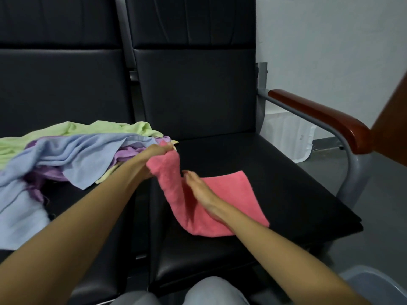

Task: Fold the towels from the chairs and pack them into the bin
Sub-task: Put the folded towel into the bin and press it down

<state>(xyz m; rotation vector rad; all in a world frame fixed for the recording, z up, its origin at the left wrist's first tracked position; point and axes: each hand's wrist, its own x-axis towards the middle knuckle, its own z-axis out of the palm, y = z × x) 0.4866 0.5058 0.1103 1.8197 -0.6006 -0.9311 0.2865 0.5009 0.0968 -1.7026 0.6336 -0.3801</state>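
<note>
A pink towel (229, 194) lies partly spread on the black seat of the right chair (275, 190). My left hand (157, 154) grips one end of it and holds that end lifted above the seat's left edge. My right hand (199, 190) rests on the towel's middle with fingers stretched out, pressing the cloth down. A heap of loose towels, light blue (72, 157), green (92, 128) and purple (125, 155), covers the left chair's seat. The grey-blue bin (372, 282) shows only as a rim at the bottom right corner.
The right chair has a brown wooden armrest (319, 117) on a grey metal frame. A white plastic container (288, 137) stands on the floor behind it by the wall. My knees (211, 291) are at the bottom edge, close to the seat front.
</note>
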